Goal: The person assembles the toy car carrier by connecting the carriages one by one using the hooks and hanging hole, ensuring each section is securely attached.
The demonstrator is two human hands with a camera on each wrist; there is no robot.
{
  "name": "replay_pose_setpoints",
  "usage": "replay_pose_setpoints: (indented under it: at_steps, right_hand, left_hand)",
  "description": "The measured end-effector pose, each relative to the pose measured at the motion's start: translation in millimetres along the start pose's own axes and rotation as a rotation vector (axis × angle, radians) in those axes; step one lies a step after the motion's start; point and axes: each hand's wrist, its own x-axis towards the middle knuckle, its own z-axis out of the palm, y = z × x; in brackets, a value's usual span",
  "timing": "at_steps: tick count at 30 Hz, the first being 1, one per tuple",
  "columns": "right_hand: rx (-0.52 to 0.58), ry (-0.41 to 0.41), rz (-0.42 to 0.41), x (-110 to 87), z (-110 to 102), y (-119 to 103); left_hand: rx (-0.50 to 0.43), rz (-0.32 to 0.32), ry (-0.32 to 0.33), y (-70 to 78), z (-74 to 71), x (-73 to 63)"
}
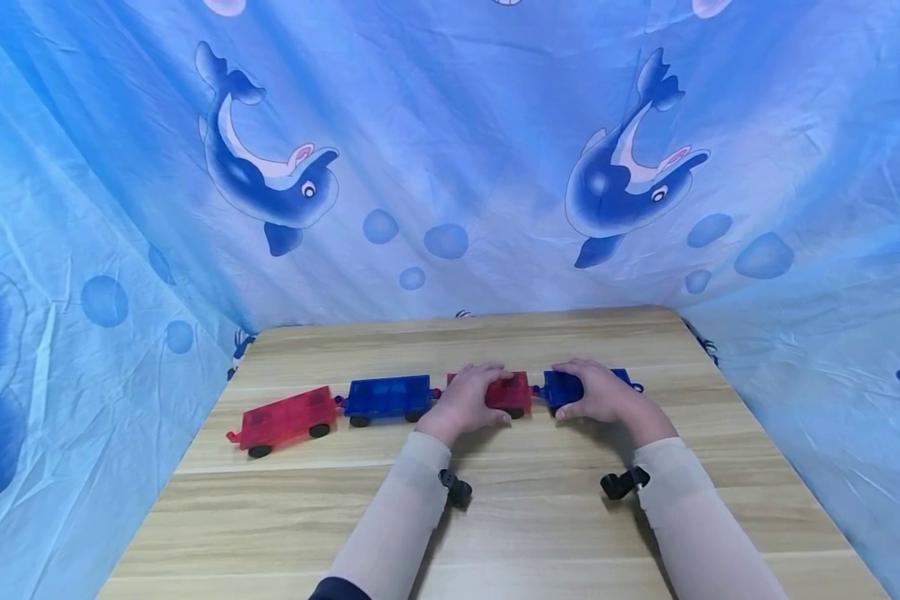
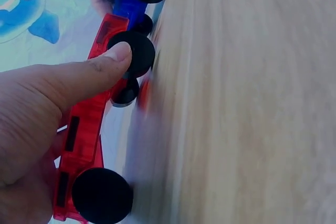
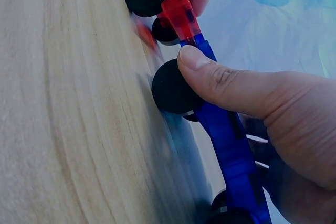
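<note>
Two red and two blue see-through toy train cars with black wheels stand in a row on the table. My left hand (image 1: 467, 402) grips the red car (image 1: 512, 392) right of the middle, its thumb (image 2: 119, 53) against a wheel. At the right end my right hand (image 1: 602, 395) holds a blue car (image 1: 561, 388), thumb (image 3: 194, 59) by its front wheel. These two cars meet end to end at a small coupling (image 1: 537, 391). Left of my left hand are another blue car (image 1: 387, 397) and, angled at the far left, another red car (image 1: 288, 419).
The wooden table (image 1: 540, 533) has its back edge near a blue curtain (image 1: 450, 125) printed with dolphins. Black wrist mounts (image 1: 457, 490) sit on both sleeved forearms. A small loop (image 1: 637, 387) sticks out from the rightmost car.
</note>
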Motion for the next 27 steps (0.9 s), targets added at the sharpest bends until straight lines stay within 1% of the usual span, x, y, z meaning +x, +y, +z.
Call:
replay_pose_setpoints:
  at_steps: [3, 8, 10, 15, 17, 20, 24, 27]
  right_hand:
    - [-0.003, -0.003, -0.004, -0.8, 0, -1]
    - [0.006, 0.002, -0.003, -2.8, -1, -1]
    - [0.009, 0.017, -0.003, -3.7, -2, -1]
    - [0.041, 0.069, -0.013, -6.3, -10, -3]
    - [0.053, 0.087, -0.023, -6.5, -13, -4]
    - [0.061, 0.113, -0.034, -6.6, -16, -4]
    - [0.049, 0.158, -0.043, -6.7, -22, -1]
    - [0.011, 0.203, -0.052, -7.3, -29, 4]
  left_hand:
    - [-0.034, 0.025, 0.008, -2.5, -1.7, -1.7]
    - [-0.070, 0.042, 0.039, -9.0, -10.7, -7.3]
    - [-0.063, 0.042, 0.052, -12.4, -16.2, -10.0]
    - [-0.026, 0.078, 0.099, -24.1, -31.4, -15.2]
    - [-0.004, 0.090, 0.121, -30.4, -37.5, -17.0]
    - [0.032, 0.090, 0.146, -42.1, -47.4, -20.4]
    - [0.085, 0.088, 0.189, -63.3, -61.0, -25.8]
    - [0.120, 0.078, 0.234, -81.0, -71.6, -29.9]
